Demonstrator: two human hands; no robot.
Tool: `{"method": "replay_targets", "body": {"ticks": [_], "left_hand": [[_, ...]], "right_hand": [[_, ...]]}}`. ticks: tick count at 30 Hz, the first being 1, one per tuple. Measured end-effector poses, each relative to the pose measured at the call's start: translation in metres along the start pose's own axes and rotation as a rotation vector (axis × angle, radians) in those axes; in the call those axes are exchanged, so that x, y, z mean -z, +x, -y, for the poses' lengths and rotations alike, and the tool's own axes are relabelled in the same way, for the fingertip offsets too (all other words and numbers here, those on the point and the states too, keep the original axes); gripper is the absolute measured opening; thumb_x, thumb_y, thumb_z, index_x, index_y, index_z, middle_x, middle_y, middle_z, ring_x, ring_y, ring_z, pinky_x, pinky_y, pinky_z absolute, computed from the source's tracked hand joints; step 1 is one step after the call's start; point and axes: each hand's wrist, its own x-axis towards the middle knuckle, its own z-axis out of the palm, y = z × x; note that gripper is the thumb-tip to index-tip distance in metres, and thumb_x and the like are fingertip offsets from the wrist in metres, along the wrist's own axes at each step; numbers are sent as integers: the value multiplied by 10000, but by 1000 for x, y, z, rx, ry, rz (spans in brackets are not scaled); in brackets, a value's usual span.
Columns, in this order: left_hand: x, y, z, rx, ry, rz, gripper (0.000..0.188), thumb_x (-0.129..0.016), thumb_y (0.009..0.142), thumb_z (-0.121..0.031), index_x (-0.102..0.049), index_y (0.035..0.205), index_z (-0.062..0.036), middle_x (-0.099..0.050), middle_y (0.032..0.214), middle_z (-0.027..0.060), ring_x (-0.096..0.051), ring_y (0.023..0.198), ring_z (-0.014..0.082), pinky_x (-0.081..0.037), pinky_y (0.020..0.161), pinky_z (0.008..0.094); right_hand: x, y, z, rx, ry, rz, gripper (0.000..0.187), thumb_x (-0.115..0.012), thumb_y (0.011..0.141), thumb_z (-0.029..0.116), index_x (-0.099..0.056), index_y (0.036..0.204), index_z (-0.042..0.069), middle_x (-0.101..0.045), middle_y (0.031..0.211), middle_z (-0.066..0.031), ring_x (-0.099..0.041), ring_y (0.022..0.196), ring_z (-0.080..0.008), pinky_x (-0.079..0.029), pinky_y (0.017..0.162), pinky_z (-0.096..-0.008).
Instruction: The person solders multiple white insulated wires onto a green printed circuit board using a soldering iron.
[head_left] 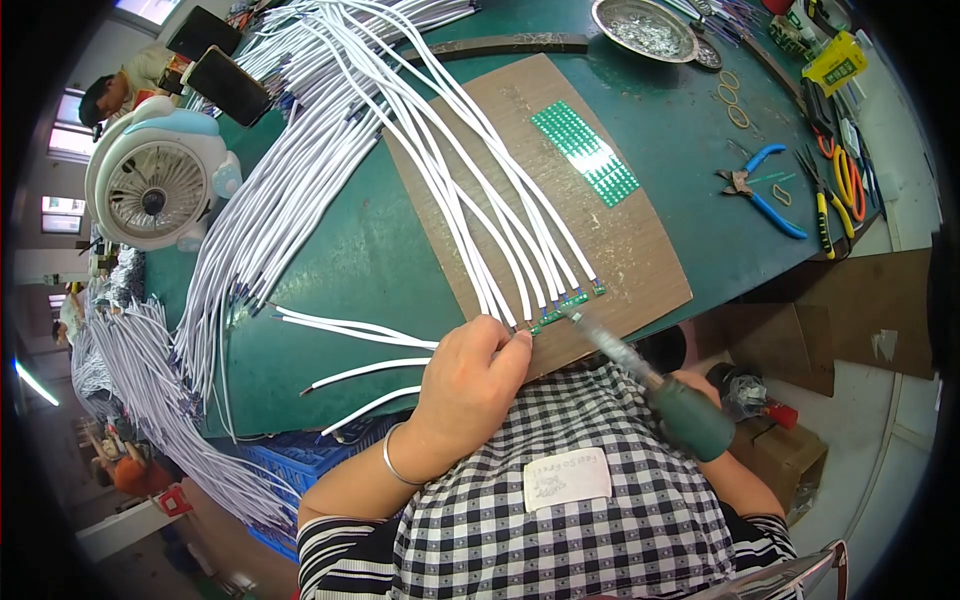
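Observation:
My left hand (474, 372) is closed around several white cables (370, 366), thumb and forefinger pinched beside a row of small green circuit boards (560, 311). Stripped cable ends stick out to the left of it. My right hand (699, 385), partly hidden behind the grip, holds a soldering iron (690, 418) with a dark green handle. The iron's blurred tip points at the row, where other white cables (510, 215) from the far side end at the boards. Underneath lies a brown board (650, 260). Farther back on it rests a green circuit-board panel (588, 155).
Bundles of white cables (290, 190) cover the left of the green table (330, 270), beside a white fan (155, 190). A metal bowl (645, 28) stands at the back. Blue-handled cutters (770, 205) and yellow-black pliers (828, 215) lie right. A blue crate (300, 458) sits below the table edge.

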Motion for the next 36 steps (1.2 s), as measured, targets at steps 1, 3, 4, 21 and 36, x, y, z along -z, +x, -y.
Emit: {"method": "replay_targets", "body": {"ticks": [1, 3, 4, 21, 36], "left_hand": [[0, -2, 0, 11, 7, 3, 105, -646, 777, -39, -587, 857, -5, -472, 736, 84, -521, 659, 248, -418, 543, 366], [1, -1, 0, 11, 5, 9, 108, -647, 774, -40, -587, 858, -6, -473, 735, 84, -521, 660, 248, -419, 543, 366], [1, -1, 0, 15, 6, 14, 111, -649, 772, -40, -588, 858, -6, -474, 735, 84, -522, 660, 248, -419, 542, 366], [9, -10, 26, -60, -87, -60, 259, -722, 714, -75, -668, 967, -86, -582, 858, 50, -559, 776, 246, -451, 644, 346], [45, 77, 194, 276, 243, -284, 81, -670, 799, -116, -663, 836, -45, -613, 814, 116, -606, 764, 292, -482, 690, 380]], "right_hand": [[14, 28, 25, 76, -101, 26, 398, -771, 686, 84, -582, 1033, 38, -660, 871, -96, -646, 744, -280, -522, 675, -370], [24, 43, 37, 142, -214, 39, 408, -765, 695, 71, -573, 1053, 35, -662, 884, -102, -648, 772, -282, -522, 677, -365], [24, 41, 32, 150, -57, 62, 369, -754, 714, 66, -585, 1040, 33, -662, 905, -113, -648, 810, -284, -526, 692, -359], [21, 51, 43, -380, 137, -34, 271, -607, 867, 268, -632, 887, -1, -655, 728, -58, -647, 680, -189, -506, 667, -305], [17, 48, 42, -170, 164, -80, 323, -568, 901, 316, -670, 896, 10, -658, 713, -43, -632, 711, -201, -502, 711, -332]]}}
